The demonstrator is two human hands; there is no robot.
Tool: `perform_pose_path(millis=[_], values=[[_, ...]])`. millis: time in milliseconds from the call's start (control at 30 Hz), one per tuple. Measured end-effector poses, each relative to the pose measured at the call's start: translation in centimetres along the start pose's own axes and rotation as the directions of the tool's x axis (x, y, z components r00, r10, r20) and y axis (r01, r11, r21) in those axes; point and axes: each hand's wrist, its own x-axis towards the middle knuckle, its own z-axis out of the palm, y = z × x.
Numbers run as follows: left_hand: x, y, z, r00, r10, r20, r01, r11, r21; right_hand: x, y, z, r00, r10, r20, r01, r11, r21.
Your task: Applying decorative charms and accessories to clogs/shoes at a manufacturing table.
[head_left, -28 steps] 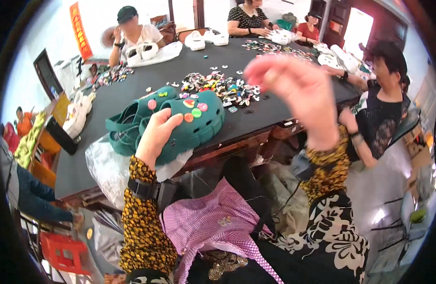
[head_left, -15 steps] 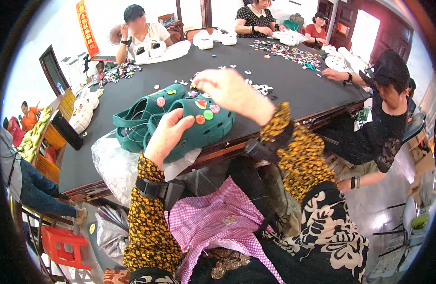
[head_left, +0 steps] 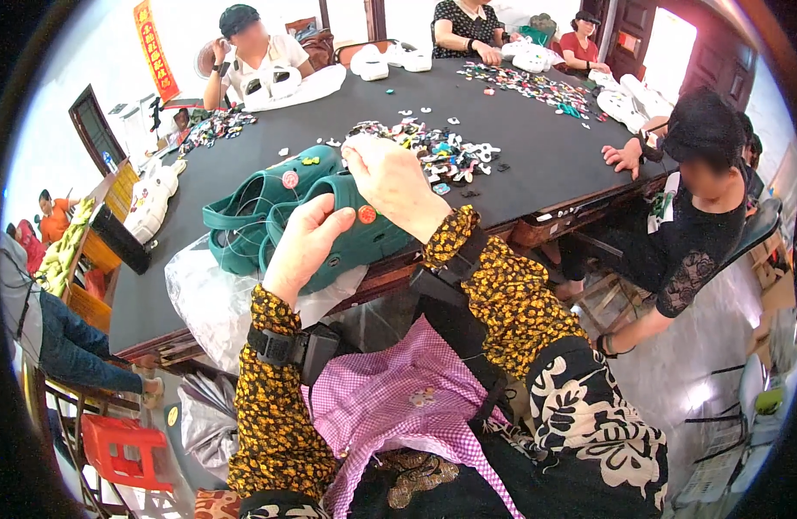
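A pair of green clogs lies on the near edge of the dark table, on clear plastic. My left hand (head_left: 310,238) grips the nearer clog (head_left: 372,246) at its side, thumb pressed on top. An orange-red round charm (head_left: 366,215) sits on it by my thumb. My right hand (head_left: 388,180) is over this clog's upper, fingers curled together near its far edge; whatever they hold is hidden, and the hand covers part of the upper. The farther clog (head_left: 251,195) carries a pink round charm (head_left: 289,180) and a yellow-green charm (head_left: 310,161).
A pile of small colourful charms (head_left: 455,154) lies just beyond my right hand. White clogs (head_left: 152,203) stand at the table's left. Crumpled clear plastic (head_left: 210,298) hangs over the front edge. A co-worker (head_left: 706,199) sits at right, a hand on the table; others sit across.
My right hand has come down and nearer onto the clog's upper, covering charms that showed before. The charm pile behind it shows more. The right-hand co-worker has leaned forward. My left hand keeps its grip.
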Motion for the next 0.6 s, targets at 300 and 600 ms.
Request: perform_pose_path(millis=[300, 600], values=[[0.4, 0.1, -0.2, 0.999, -0.004, 0.036, 0.004, 1.000, 0.000, -0.2, 0.6, 0.7, 0.995, 0.098, -0.011, -0.098, 0.995, -0.011], [1.0, -0.7, -0.7, 0.999, -0.037, -0.004, 0.037, 0.999, -0.015, -0.8, 1.1, 1.6, 0.982, -0.112, -0.153, 0.111, 0.994, -0.014]])
